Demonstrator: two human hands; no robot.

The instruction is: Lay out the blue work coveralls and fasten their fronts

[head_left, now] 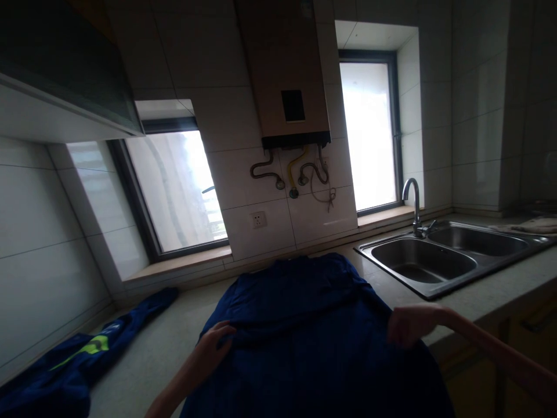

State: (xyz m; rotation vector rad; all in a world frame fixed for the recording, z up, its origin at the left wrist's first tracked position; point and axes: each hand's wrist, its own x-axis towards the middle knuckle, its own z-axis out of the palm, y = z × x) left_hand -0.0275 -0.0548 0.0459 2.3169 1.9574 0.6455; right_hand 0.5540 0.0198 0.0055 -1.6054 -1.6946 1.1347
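Fingers of left hand pinch a fold of the dark blue garment at 7 o'clock; right hand curls into it at 4 o'clock | garment lies centre on the pale speckled tabletop, hem overhanging | risk: soft, limp cloth could slide off, or dampen against the steel sink at 2 o'clock

I see the shirt on the desk; a second garment lies left of it; the sink sits right, tap behind.
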